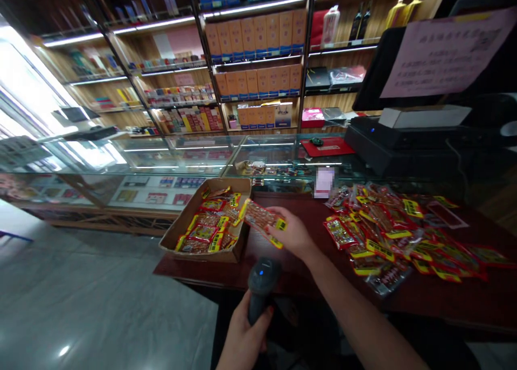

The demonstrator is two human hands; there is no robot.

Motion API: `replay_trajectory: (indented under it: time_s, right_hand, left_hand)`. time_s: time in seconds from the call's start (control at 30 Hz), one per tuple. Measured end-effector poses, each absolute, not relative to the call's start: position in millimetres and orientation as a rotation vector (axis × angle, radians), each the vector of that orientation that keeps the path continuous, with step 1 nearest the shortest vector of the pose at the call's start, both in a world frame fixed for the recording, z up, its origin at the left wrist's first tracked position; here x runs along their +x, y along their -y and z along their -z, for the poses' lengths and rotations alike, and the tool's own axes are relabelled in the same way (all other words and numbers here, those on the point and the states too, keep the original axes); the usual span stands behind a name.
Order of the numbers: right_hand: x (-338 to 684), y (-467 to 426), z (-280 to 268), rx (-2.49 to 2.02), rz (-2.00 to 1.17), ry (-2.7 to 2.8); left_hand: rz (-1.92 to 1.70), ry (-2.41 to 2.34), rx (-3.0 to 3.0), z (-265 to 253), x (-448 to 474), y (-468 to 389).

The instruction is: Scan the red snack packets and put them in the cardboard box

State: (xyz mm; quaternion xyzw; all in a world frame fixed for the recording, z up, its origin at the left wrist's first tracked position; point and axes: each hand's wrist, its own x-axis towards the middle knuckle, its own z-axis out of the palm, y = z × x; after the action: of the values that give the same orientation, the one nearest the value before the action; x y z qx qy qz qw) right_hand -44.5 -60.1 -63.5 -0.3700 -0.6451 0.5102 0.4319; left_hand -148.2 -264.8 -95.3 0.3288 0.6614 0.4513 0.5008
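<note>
The right hand [293, 232] pinches one end of a packet [260, 219] at mid-frame, thumb on top; the fingers underneath are mostly hidden. The left hand [246, 329], bottom centre, is wrapped round the handle of a scanner [263, 278]; its wrist is cut off by the lower edge, and the scanner's dark handle is partly covered by the fingers. Just left of the held packet stands an open box [202, 256] of similar packets, its lower layers out of sight. Right of centre, more packets lie in an overlapping pile [375, 230] on the table [297, 278]. A card [324, 182] behind is pixelated. Upper right, a sheet [444, 57] covers much of a monitor [377, 57], its print too blurred to read.
</note>
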Motion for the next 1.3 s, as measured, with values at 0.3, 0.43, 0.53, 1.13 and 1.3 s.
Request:
replay_trajectory:
  time_s: [0.3, 0.43, 0.53, 1.13, 1.3]
  right_hand:
    - [-151, 55, 32, -0.778, -0.877, 2.390]
    - [-54, 40, 59, -1.230, -0.531, 2.181]
    - [35, 29, 83, -1.812, -0.115, 2.016]
    - [81, 26, 123, -1.407, -0.863, 1.278]
    - [48, 53, 131, -1.029, -1.374, 0.721]
  left_hand:
    - [-1.088, -1.645, 0.787, 101, -158, 278]
    - [-1.070, -1.621, 0.792, 107, -161, 274]
    - [-1.053, -1.596, 0.813, 110, -157, 268]
    - [-1.040, -1.626, 0.880, 103, -134, 258]
    - [-1.049, -1.572, 0.893, 98, -128, 255]
